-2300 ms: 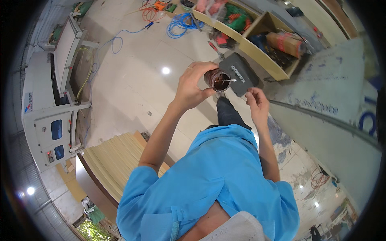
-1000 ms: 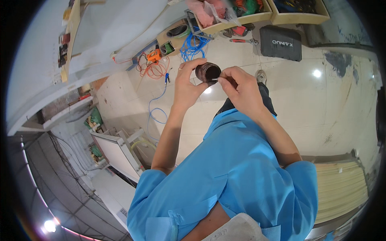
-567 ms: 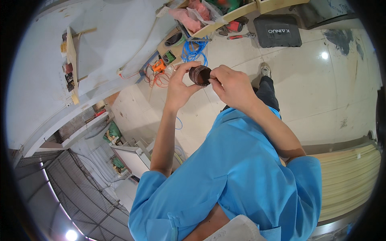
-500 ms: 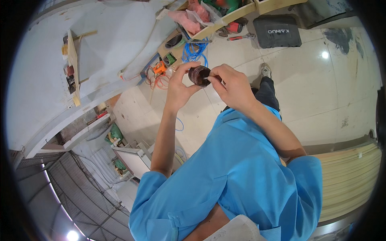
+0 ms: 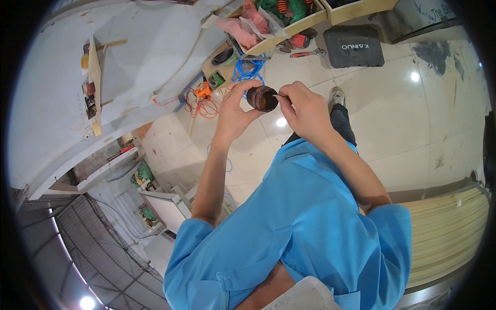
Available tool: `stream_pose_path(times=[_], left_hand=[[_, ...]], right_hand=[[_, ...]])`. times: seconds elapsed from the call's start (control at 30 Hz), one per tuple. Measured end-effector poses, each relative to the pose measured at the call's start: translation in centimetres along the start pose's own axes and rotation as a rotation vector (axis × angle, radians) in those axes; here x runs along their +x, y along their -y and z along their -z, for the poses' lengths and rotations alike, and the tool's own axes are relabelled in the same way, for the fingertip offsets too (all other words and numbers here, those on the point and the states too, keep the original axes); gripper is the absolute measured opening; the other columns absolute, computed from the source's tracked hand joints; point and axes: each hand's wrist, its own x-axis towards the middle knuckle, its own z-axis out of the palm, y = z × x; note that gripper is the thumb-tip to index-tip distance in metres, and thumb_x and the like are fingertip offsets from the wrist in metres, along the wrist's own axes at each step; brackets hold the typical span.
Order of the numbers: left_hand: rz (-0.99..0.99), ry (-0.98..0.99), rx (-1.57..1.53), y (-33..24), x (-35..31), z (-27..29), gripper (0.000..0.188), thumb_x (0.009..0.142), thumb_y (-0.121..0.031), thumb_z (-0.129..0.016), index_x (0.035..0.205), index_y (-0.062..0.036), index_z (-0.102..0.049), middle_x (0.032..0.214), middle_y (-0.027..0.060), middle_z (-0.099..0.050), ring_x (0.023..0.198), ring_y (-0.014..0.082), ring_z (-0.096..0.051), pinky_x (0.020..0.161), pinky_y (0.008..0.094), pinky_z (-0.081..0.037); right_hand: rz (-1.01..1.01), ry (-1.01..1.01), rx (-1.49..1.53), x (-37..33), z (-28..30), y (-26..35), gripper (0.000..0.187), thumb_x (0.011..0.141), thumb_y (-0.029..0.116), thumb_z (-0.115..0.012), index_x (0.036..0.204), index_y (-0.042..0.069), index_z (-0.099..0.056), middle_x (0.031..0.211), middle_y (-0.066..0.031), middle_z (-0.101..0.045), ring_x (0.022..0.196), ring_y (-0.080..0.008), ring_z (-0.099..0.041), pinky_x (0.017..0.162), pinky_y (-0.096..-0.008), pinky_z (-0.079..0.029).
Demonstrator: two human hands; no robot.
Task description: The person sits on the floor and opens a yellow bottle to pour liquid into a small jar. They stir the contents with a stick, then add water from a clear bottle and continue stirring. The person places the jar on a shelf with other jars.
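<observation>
My left hand (image 5: pixel 232 112) wraps its fingers and thumb around the side of a small dark brown jar (image 5: pixel 253 98). The jar is tilted, its open mouth facing right, with brown showing inside. Close to the right side of the rim, my right hand (image 5: pixel 306 109) is closed in a pinch. A short pale tip pokes out between its thumb and forefinger at the rim; the fingers hide the remainder, so its kind cannot be made out.
On the tiled floor ahead lie a black tool case (image 5: pixel 354 47), a red-handled wrench (image 5: pixel 307 53) and a coil of blue hose (image 5: pixel 249 68). An orange power tool (image 5: pixel 203 90) sits by the left wall. Stacked wooden boards (image 5: pixel 447 237) stand at right.
My right hand has drawn back slightly to the right, and the pale tip has moved from inside the jar to its rim. The jar has shifted a little right, its mouth showing more.
</observation>
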Motion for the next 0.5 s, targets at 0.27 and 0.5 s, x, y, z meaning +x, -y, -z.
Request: stream_pose_path(times=[0.27, 0.5], left_hand=[[-0.002, -0.043, 0.013, 0.0, -0.2, -0.4, 0.064, 0.071, -0.001, -0.092, 0.13, -0.0102, -0.07, 0.132, 0.0057, -0.072, 0.124, 0.0219, -0.063, 0.109, 0.0362, -0.05], [-0.018, -0.028, 0.003, 0.0, 0.0, -1.0, 0.065, 0.072, 0.0, -0.091, 0.132, -0.0108, -0.069, 0.135, 0.0053, -0.071, 0.125, 0.0224, -0.063, 0.109, 0.0382, -0.05]], right_hand=[[-0.254, -0.057, 0.3, -1.1, 0.9, 0.2, 0.011, 0.097, 0.01, -0.074, 0.101, 0.001, -0.069, 0.092, -0.0116, -0.071, 0.07, -0.0232, -0.066, 0.064, -0.036, -0.053], [-0.297, -0.089, 0.333, -2.0, 1.6, -0.1, 0.011, 0.098, 0.008, -0.074, 0.099, -0.001, -0.069, 0.09, -0.0103, -0.071, 0.07, -0.0171, -0.063, 0.063, -0.0316, -0.051]])
